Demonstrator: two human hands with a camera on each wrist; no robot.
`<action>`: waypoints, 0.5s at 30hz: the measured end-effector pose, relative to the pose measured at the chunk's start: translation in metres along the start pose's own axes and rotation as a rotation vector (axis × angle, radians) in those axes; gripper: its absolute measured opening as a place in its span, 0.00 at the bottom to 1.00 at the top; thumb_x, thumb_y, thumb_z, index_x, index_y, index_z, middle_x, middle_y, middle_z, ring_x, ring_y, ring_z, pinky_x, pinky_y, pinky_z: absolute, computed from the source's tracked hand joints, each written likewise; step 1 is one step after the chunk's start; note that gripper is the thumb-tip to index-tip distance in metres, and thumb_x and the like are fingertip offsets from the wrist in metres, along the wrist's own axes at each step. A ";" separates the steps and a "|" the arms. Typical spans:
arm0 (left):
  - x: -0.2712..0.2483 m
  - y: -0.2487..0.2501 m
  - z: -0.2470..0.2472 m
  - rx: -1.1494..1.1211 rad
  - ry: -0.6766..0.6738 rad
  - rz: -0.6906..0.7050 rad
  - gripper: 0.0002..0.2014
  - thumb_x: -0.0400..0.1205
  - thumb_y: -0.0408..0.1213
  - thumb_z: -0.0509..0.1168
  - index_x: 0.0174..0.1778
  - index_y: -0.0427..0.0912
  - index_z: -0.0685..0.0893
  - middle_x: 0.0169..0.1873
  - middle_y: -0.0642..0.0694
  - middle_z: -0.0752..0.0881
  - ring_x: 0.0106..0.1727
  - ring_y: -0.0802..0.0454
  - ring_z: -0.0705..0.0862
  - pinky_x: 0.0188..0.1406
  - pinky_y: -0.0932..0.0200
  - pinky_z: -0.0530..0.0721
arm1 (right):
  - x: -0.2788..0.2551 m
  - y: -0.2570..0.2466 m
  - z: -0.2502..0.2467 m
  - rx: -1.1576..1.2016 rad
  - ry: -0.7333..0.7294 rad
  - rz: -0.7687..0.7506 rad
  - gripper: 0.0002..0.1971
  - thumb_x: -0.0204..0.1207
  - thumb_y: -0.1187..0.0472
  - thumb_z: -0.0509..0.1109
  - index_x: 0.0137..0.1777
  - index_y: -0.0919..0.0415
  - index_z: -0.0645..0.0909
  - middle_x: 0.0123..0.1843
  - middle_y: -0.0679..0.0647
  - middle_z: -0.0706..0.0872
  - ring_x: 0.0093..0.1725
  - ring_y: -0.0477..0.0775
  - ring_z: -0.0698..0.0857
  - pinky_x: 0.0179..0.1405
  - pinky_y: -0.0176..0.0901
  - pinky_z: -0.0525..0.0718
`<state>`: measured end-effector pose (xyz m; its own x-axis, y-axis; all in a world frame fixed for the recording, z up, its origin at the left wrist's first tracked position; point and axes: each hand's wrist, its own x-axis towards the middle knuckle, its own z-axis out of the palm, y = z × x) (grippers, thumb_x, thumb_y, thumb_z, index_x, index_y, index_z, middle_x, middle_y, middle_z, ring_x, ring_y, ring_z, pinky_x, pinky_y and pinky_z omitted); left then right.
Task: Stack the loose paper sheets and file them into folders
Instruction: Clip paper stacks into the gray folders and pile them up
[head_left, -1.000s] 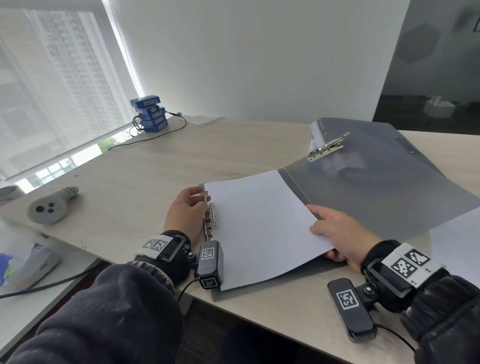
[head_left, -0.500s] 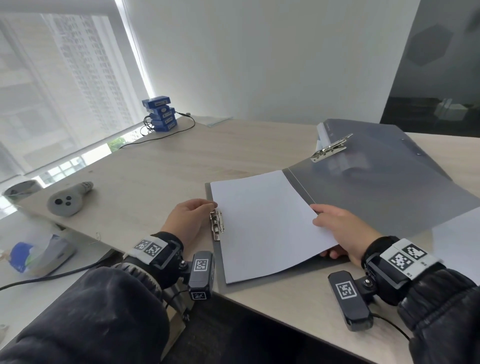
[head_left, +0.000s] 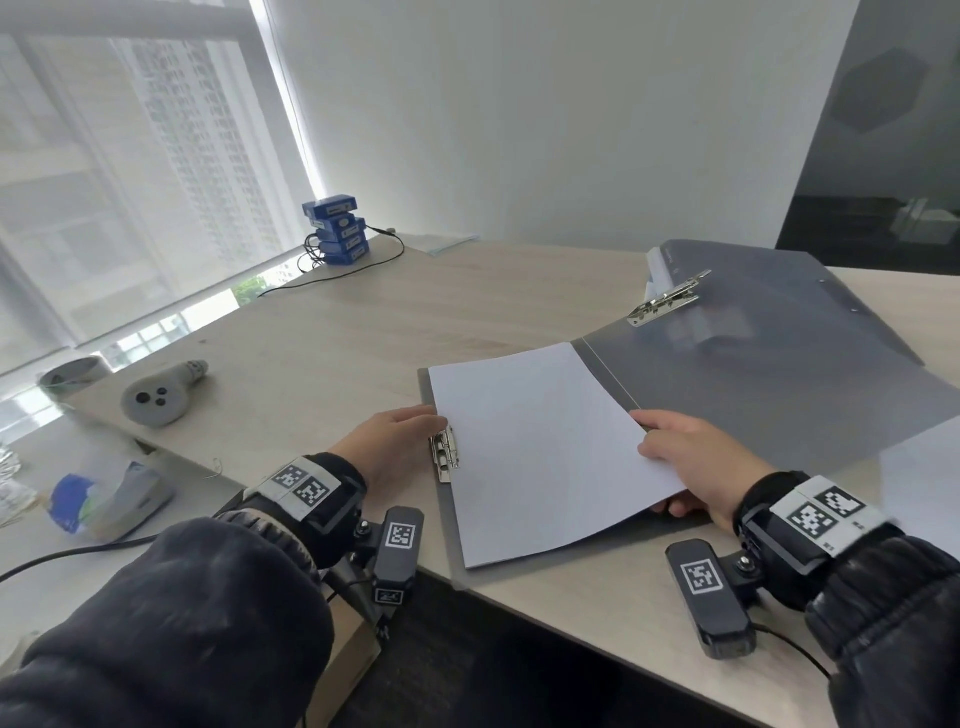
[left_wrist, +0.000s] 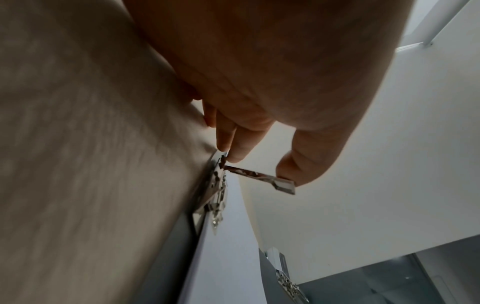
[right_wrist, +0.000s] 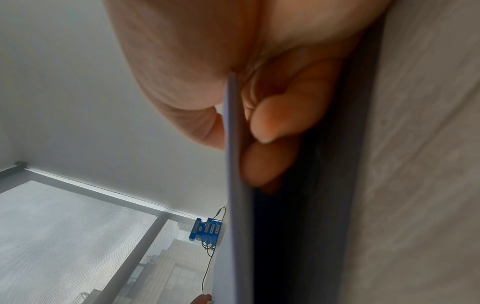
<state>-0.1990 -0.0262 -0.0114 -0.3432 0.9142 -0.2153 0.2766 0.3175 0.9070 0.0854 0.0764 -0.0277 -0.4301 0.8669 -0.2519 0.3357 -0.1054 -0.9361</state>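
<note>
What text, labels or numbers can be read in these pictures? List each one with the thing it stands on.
No words or numbers can be read.
Stacked blue boxes by the window: white labels, too small to read.
Black-and-white square marker tags on the left wrist band and right wrist band: coded patterns, no letters.
White paper sheet in the open grey plastic folder: blank.

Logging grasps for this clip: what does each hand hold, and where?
Right hand pinches the paper at its right edge, thumb above, fingers beneath. Left hand holds the clip lever by its tip.
</note>
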 end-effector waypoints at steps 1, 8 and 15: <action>0.004 -0.003 -0.002 0.029 -0.007 0.011 0.10 0.90 0.32 0.60 0.55 0.52 0.83 0.29 0.71 0.88 0.36 0.75 0.88 0.35 0.80 0.80 | 0.000 0.000 0.000 0.000 -0.002 0.001 0.19 0.82 0.69 0.57 0.62 0.48 0.83 0.36 0.61 0.87 0.22 0.56 0.79 0.16 0.36 0.72; 0.010 -0.025 -0.018 0.551 -0.097 0.028 0.24 0.86 0.60 0.62 0.78 0.79 0.63 0.83 0.66 0.63 0.89 0.59 0.43 0.88 0.42 0.44 | 0.002 0.001 -0.001 -0.022 -0.016 0.007 0.20 0.82 0.68 0.57 0.63 0.49 0.83 0.35 0.59 0.88 0.22 0.56 0.79 0.16 0.37 0.73; 0.005 -0.035 -0.017 0.787 -0.060 0.069 0.42 0.83 0.65 0.63 0.90 0.62 0.50 0.89 0.62 0.52 0.89 0.59 0.42 0.89 0.45 0.41 | 0.001 0.000 -0.001 -0.031 -0.006 0.004 0.21 0.82 0.69 0.57 0.65 0.49 0.82 0.39 0.61 0.88 0.21 0.55 0.79 0.16 0.37 0.72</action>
<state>-0.2259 -0.0367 -0.0378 -0.2592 0.9432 -0.2079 0.8567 0.3239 0.4014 0.0854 0.0779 -0.0279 -0.4340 0.8635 -0.2568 0.3633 -0.0930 -0.9270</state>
